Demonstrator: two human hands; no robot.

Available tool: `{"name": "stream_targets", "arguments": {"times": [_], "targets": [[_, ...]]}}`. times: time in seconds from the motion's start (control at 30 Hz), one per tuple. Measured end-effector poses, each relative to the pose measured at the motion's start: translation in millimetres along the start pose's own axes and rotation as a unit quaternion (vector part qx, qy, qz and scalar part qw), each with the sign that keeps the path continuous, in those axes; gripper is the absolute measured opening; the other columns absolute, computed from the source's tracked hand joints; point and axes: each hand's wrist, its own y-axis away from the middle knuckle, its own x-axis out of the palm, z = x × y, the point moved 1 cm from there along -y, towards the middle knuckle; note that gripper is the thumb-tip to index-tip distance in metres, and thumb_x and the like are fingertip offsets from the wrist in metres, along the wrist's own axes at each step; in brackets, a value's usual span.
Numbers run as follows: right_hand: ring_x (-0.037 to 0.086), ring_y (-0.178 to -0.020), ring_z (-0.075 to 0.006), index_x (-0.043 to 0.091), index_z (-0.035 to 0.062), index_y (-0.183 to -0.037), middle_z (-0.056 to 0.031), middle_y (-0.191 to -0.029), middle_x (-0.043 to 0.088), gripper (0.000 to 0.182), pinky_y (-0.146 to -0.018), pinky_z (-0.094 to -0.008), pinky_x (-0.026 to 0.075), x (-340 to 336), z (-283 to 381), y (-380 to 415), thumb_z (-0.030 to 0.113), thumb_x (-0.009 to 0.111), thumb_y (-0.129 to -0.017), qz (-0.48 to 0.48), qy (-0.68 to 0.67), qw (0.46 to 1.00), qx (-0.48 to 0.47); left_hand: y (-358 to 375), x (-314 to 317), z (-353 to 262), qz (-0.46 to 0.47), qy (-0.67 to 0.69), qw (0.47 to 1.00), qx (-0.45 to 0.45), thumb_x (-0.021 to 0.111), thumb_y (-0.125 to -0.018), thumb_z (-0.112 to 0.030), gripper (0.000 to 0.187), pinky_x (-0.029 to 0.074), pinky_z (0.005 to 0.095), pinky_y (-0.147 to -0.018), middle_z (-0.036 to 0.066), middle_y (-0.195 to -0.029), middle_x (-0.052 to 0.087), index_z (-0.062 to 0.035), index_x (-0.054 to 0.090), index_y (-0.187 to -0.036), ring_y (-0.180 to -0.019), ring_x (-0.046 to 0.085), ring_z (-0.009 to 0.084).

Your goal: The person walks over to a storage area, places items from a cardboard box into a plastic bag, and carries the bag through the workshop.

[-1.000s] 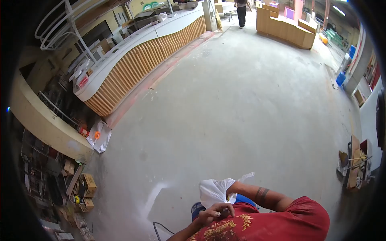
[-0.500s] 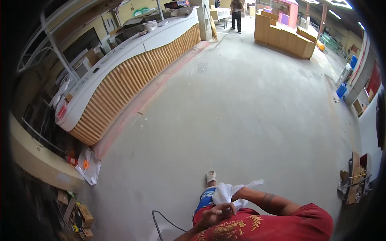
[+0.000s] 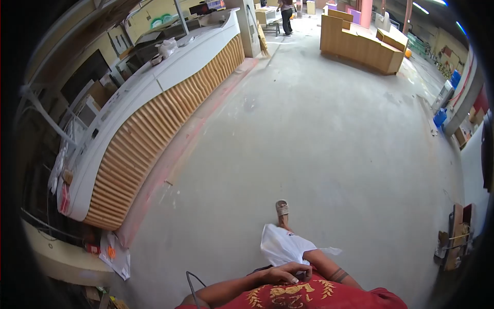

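Bare concrete floor (image 3: 319,134) fills most of the view, wide and open from the person's feet up to the far end of the workshop, with a faded reddish strip along its left edge. One long curved counter (image 3: 149,118), white on top and faced with upright wooden slats, bounds that left side and bends away toward the back. One low wooden counter unit (image 3: 360,46) stands well apart at the far right, leaving a broad lane between the two. One other person (image 3: 286,13) stands far off at the end of that lane. Scrap wood and tools (image 3: 455,237) lie against the right edge of the floor, and a clear plastic bag (image 3: 114,255) lies at the near foot of the curved counter. One sandalled foot (image 3: 282,208) is planted forward on the concrete. Just below it, close against the red shirt (image 3: 298,296), one white plastic bag (image 3: 285,247) hangs from the right hand (image 3: 307,253), which is mostly hidden behind it and seems to grip its top. The left hand (image 3: 282,273) rests curled against the shirt just under the bag; whether it clasps anything cannot be told. One dark cable (image 3: 193,283) loops on the floor beside the left forearm.
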Motion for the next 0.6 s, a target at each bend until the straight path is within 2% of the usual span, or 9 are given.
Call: {"name": "stream_targets", "arguments": {"times": [0.1, 0.2, 0.27, 0.3, 0.33, 0.43, 0.53, 0.57, 0.6], "targets": [[0.061, -0.104, -0.0288, 0.062, 0.0092, -0.118, -0.0149, -0.113, 0.064, 0.049, -0.089, -0.0363, 0.047, -24.7, -44.1, -103.2, 0.037, 0.068, -0.078, 0.009, 0.037, 0.999, -0.011, -13.2, -54.6, -81.7, -0.076, -0.042, 0.994, 0.062, 0.063, -0.071, -0.041, 0.049, 0.029, 0.0229, -0.062, -0.001, -0.078, 0.043, -0.0004, 0.051, -0.094, -0.068, 0.039, 0.0066], [0.063, -0.101, -0.0288, 0.063, 0.0088, -0.117, -0.0146, -0.109, 0.066, 0.049, -0.087, -0.0364, 0.049, -78.4, -72.8, -197.5, 0.036, 0.069, -0.076, 0.016, 0.067, 0.997, -0.025, -18.8, -142.5, -149.3, -0.092, -0.033, 0.992, 0.074, 0.061, -0.072, -0.045, 0.052, 0.027, 0.0236, -0.061, 0.000, -0.076, 0.043, 0.0006, 0.054, -0.095, -0.066, 0.038, 0.0074], [0.064, -0.099, -0.0288, 0.066, 0.0105, -0.113, -0.0148, -0.106, 0.067, 0.042, -0.084, -0.0368, 0.050, -127.4, -61.8, -263.7, 0.031, 0.069, -0.077, 0.085, -0.029, 0.990, -0.106, -21.6, -171.0, -204.5, -0.122, -0.133, 0.982, 0.044, 0.059, -0.068, -0.050, 0.062, 0.025, 0.0242, -0.059, -0.003, -0.066, 0.041, 0.0020, 0.056, -0.102, -0.063, 0.037, 0.0072], [0.062, -0.103, -0.0285, 0.064, 0.0123, -0.115, -0.0140, -0.112, 0.066, 0.041, -0.088, -0.0360, 0.049, -146.5, -69.7, -293.0, 0.027, 0.069, -0.077, 0.167, 0.036, 0.978, -0.120, -21.5, -180.9, -232.8, -0.139, -0.125, 0.981, 0.061, 0.060, -0.068, -0.049, 0.063, 0.023, 0.0243, -0.058, -0.004, -0.064, 0.040, 0.0025, 0.056, -0.103, -0.061, 0.037, 0.0068], [0.062, -0.103, -0.0285, 0.064, 0.0123, -0.115, -0.0140, -0.112, 0.066, 0.041, -0.088, -0.0360, 0.049, -180.0, -56.9, -314.9, 0.027, 0.069, -0.077, 0.164, 0.034, 0.979, -0.111, -25.2, -193.5, -259.4, -0.152, -0.114, 0.978, 0.084, 0.060, -0.068, -0.049, 0.063, 0.022, 0.0245, -0.056, -0.005, -0.062, 0.039, 0.0029, 0.056, -0.104, -0.059, 0.036, 0.0063], [0.053, -0.117, -0.0290, 0.060, 0.0134, -0.123, -0.0128, -0.126, 0.058, 0.041, -0.101, -0.0334, 0.039, -287.1, 15.9, -363.0, 0.025, 0.062, -0.084, 0.299, 0.064, 0.952, -0.027, -11.3, -254.3, -300.9, -0.175, -0.034, 0.979, 0.098, 0.060, -0.066, -0.049, 0.065, 0.019, 0.0251, -0.054, -0.005, -0.062, 0.038, 0.0039, 0.057, -0.104, -0.058, 0.035, 0.0063], [0.054, -0.115, -0.0295, 0.061, 0.0129, -0.120, -0.0120, -0.123, 0.060, 0.037, -0.100, -0.0338, 0.040, -312.7, 0.7, -434.3, 0.025, 0.059, -0.086, 0.316, 0.114, 0.939, -0.079, -16.8, -324.8, -330.7, -0.205, 0.034, 0.966, 0.156, 0.059, -0.064, -0.050, 0.067, 0.016, 0.0256, -0.053, -0.006, -0.060, 0.037, 0.0045, 0.058, -0.104, -0.055, 0.033, 0.0056], [0.059, -0.107, -0.0275, 0.065, 0.0118, -0.113, -0.0096, -0.114, 0.065, 0.032, -0.093, -0.0354, 0.045, -313.7, -14.4, -456.1, 0.027, 0.059, -0.085, 0.253, 0.079, 0.957, -0.115, -16.2, -348.8, -352.6, -0.222, 0.010, 0.963, 0.152, 0.058, -0.063, -0.050, 0.067, 0.016, 0.0251, -0.053, -0.006, -0.059, 0.036, 0.0043, 0.058, -0.103, -0.054, 0.032, 0.0059], [0.059, -0.107, -0.0275, 0.065, 0.0118, -0.113, -0.0096, -0.114, 0.065, 0.032, -0.093, -0.0354, 0.045, -335.4, -1.7, -481.0, 0.027, 0.059, -0.085, 0.264, 0.085, 0.953, -0.123, -14.9, -376.4, -369.6, -0.231, 0.010, 0.959, 0.164, 0.058, -0.063, -0.050, 0.067, 0.016, 0.0251, -0.053, -0.006, -0.059, 0.036, 0.0043, 0.058, -0.103, -0.054, 0.032, 0.0059]]}}
